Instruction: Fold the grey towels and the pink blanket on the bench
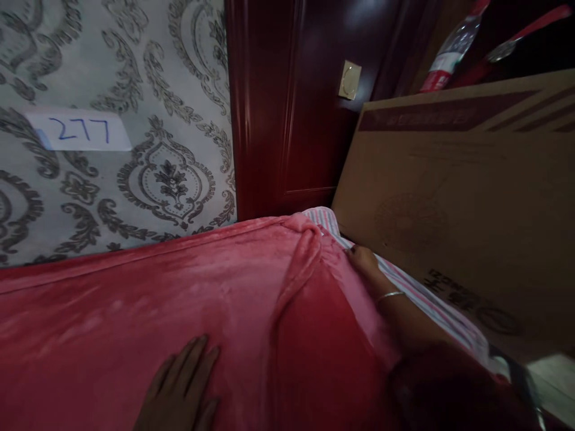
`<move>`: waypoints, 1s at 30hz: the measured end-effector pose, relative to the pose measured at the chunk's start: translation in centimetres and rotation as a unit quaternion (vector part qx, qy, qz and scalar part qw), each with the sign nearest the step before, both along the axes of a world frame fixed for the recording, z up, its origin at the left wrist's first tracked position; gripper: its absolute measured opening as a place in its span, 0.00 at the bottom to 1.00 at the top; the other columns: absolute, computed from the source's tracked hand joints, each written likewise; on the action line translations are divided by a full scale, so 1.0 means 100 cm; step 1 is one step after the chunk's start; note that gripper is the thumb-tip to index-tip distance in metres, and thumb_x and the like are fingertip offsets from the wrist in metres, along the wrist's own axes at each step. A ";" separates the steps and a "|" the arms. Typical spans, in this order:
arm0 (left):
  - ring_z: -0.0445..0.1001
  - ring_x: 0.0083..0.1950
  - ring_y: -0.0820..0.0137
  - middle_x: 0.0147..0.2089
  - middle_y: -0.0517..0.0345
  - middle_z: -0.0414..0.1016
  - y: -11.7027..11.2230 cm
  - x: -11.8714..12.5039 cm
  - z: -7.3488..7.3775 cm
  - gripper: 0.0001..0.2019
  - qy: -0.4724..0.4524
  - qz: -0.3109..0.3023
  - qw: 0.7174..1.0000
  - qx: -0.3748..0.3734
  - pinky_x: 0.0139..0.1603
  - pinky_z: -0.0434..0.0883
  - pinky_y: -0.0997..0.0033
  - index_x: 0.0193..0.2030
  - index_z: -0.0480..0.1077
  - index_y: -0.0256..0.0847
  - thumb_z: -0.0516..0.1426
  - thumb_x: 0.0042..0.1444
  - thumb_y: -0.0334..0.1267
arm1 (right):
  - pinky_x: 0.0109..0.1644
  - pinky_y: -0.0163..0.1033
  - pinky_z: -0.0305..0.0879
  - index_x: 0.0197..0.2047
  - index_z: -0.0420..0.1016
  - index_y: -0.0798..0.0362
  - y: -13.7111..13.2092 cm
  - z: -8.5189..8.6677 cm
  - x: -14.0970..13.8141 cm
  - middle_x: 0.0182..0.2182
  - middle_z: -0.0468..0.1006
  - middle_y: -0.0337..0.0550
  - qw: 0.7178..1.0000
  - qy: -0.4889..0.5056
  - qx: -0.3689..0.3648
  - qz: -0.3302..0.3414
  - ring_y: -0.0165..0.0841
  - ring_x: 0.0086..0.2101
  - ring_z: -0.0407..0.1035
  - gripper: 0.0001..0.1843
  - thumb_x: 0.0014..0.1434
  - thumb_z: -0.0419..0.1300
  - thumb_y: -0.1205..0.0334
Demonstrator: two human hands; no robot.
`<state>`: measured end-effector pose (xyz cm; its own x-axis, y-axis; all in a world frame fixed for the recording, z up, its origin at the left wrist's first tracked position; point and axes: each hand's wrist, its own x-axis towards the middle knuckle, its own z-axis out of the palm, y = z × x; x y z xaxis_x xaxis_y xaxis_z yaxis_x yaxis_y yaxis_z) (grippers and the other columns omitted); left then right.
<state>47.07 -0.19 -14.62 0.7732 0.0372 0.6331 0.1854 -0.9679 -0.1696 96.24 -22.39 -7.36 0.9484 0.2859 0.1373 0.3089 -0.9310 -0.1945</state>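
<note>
My left hand [179, 383] lies flat; I can't tell if my right hand [363, 263] pinches the plush blanket [193, 287]. Tugging could deepen the fold [296, 278] between them.

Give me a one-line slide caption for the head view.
Left hand on a red blanket, right hand at its edge, beside striped fabric and a cardboard box.
</note>
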 end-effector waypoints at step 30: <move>0.64 0.68 0.50 0.67 0.37 0.68 -0.033 0.012 0.059 0.26 0.149 0.075 0.976 -0.142 0.66 0.61 0.47 0.65 0.67 0.33 0.47 0.65 0.41 | 0.40 0.41 0.70 0.48 0.79 0.37 -0.021 0.013 -0.361 0.37 0.83 0.44 0.926 0.095 0.115 0.348 0.40 0.37 0.77 0.19 0.58 0.60 0.39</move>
<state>48.23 -3.46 -8.68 0.8934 0.3061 0.3290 0.3129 -0.9492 0.0336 60.09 -24.54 -6.07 0.5596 0.8199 0.1210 0.7579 -0.4472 -0.4749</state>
